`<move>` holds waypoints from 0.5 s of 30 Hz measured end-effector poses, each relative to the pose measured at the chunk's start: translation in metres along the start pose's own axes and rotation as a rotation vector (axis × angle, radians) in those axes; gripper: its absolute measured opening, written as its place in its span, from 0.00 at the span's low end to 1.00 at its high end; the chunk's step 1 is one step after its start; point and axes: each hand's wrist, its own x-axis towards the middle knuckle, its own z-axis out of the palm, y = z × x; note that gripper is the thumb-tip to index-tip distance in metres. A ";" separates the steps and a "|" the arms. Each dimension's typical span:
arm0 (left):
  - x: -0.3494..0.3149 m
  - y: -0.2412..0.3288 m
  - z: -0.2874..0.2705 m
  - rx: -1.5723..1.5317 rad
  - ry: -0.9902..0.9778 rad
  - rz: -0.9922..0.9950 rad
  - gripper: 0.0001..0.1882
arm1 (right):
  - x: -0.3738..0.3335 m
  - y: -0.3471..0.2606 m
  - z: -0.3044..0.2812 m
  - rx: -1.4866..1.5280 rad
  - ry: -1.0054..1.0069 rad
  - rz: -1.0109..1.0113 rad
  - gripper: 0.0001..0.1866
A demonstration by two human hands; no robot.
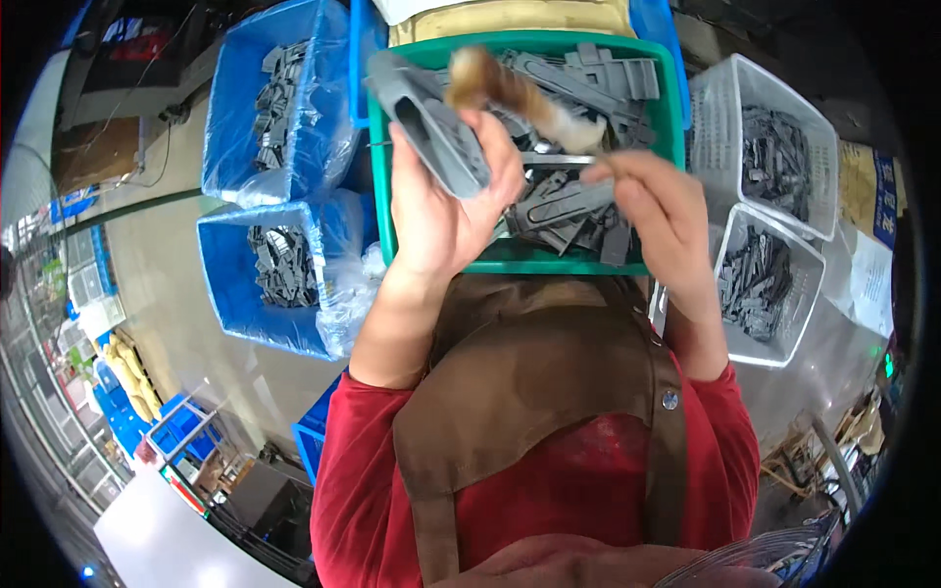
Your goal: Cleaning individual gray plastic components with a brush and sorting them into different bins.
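My left hand [446, 201] is wrapped round a long grey plastic part [428, 122] with a hollow slot in it, held tilted above the left side of a green bin [384, 196]. My right hand [659, 201] is closed over the bin's right side. Just beyond its fingertips is a thick brown-and-white stick-like tool [534, 106], smeared by motion, its far end beside the grey part. A thin metal strip [559, 159] reaches to the right fingertips. Several grey plastic parts [578, 211] lie jumbled in the bin below.
Two blue bins [218, 255] lined with clear plastic stand to the left, holding grey parts. Two white crates [828, 201] with dark grey parts stand to the right. A yellowish sack [520, 22] lies beyond the green bin. Papers [870, 279] lie at far right.
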 end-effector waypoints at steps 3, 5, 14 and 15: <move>-0.003 0.006 0.012 -0.212 0.211 0.115 0.23 | -0.015 -0.005 0.008 -0.008 -0.073 0.070 0.12; -0.003 0.006 0.010 -0.252 0.140 0.125 0.23 | -0.021 -0.004 0.015 0.006 -0.124 0.198 0.11; 0.001 0.004 0.003 -0.321 -0.072 0.160 0.20 | -0.023 -0.002 0.034 -0.093 -0.239 0.084 0.06; 0.000 0.004 0.003 -0.321 -0.069 0.162 0.20 | -0.022 -0.002 0.034 -0.050 -0.239 0.074 0.06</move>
